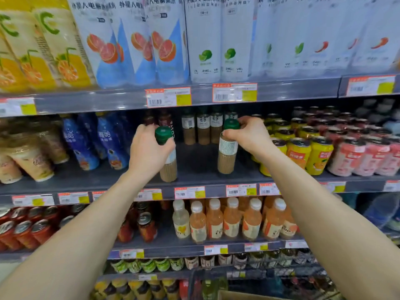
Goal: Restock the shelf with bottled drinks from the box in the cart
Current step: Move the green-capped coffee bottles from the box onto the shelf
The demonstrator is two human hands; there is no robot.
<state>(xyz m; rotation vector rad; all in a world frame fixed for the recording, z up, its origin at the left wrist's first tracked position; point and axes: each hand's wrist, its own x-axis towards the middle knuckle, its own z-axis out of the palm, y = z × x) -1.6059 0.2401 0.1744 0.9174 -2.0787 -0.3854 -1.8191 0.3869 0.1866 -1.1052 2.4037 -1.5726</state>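
Observation:
Two green-capped coffee bottles stand upright near the front of the grey middle shelf (197,169). My left hand (149,150) wraps the neck of the left bottle (168,167). My right hand (249,135) pinches the cap and neck of the right bottle (227,156). Several matching bottles (203,128) stand in a row at the back of the same shelf bay. The corner of the cardboard box (238,295) shows at the bottom edge, inside the cart's dark rim (191,284).
Blue bottles (108,141) stand left of the bay, yellow cans (311,154) and pink cans (365,156) to the right. Tall white bottles (203,40) fill the shelf above. Orange drinks (233,219) and red cans (26,230) sit on the shelf below.

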